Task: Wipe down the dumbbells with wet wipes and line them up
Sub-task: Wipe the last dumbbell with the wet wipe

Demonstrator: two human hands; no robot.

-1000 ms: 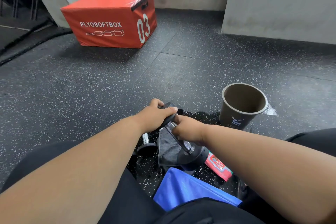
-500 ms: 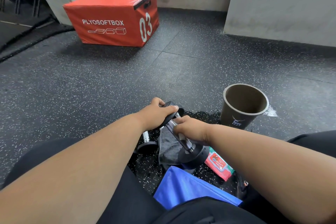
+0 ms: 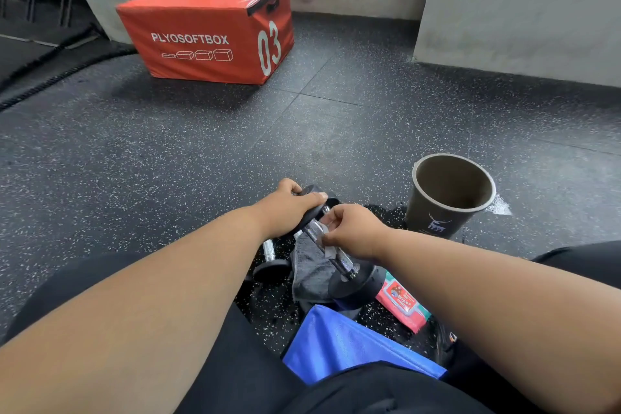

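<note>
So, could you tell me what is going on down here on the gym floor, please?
A person seated on the speckled black rubber floor is cleaning a black dumbbell with a knurled metal handle. The left hand grips its upper weight, tilting it, while the right hand holds a white wet wipe against the handle. A second dumbbell lies behind it, a red wipes pack beside it, and a dark paper cup stands to the right.

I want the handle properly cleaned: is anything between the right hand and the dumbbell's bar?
Only the wet wipe, as intended: the right hand pinches it against the bar of the dumbbell. The left hand grips the upper end, clear of the bar.
</note>
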